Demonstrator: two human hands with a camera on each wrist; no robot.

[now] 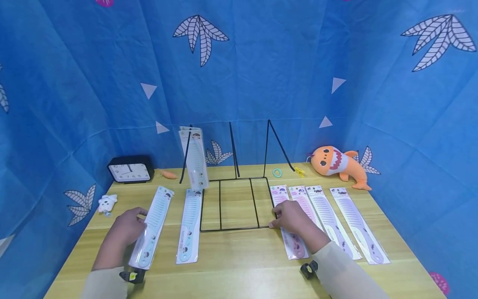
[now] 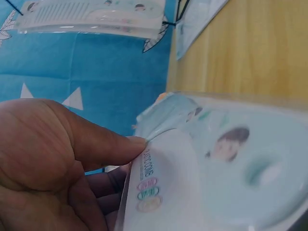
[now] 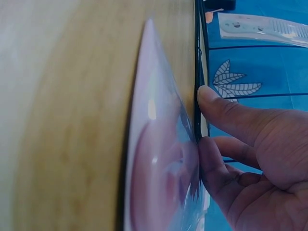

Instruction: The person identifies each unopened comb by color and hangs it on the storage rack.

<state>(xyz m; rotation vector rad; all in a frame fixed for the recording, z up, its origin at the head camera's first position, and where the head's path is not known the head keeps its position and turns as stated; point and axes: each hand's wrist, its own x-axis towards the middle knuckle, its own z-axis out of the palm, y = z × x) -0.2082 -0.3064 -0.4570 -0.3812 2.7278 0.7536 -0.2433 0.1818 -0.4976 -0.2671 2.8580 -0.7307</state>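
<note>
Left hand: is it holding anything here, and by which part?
Yes. The left hand grips the packaged blue comb along the left edge of its clear wrapper, thumb on top, lifting that side off the table.

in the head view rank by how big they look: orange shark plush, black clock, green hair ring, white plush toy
1. orange shark plush
2. black clock, slightly smaller
3. white plush toy
4. green hair ring
All sit at a similar depth on the table, so the order seems fair.
</note>
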